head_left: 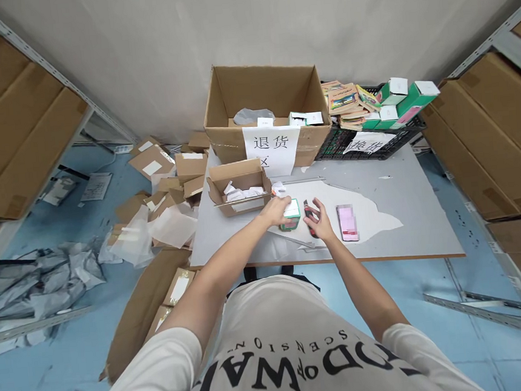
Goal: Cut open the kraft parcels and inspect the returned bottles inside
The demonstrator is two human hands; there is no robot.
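The small green-and-white box stands on the grey table, under the left hand, whose fingers are closed over its top and near side; it is held firmly but still rests on the surface. Just to the right of that grip, the right hand lies with fingers loosely curled around a dark, slim tool with a red part, apparently a cutter, whose tip points toward the box; whether the fingers fully clamp it cannot be told from this view. Right of that hand, close but apart, lies a pink phone flat on a torn white sheet. Beyond the left-hand grip and slightly left sits a small open carton with white slips inside, and farther beyond it a large open carton bearing a paper sign. Far to the right and beyond stands a black crate stacked with booklets and green boxes. To do this well, it seems wise for the left hand to press the box steady against the table with fingers kept off the seam, and for the right to bring the tool in shallow and away from the holding hand, so that only the tape or wrap is scored.
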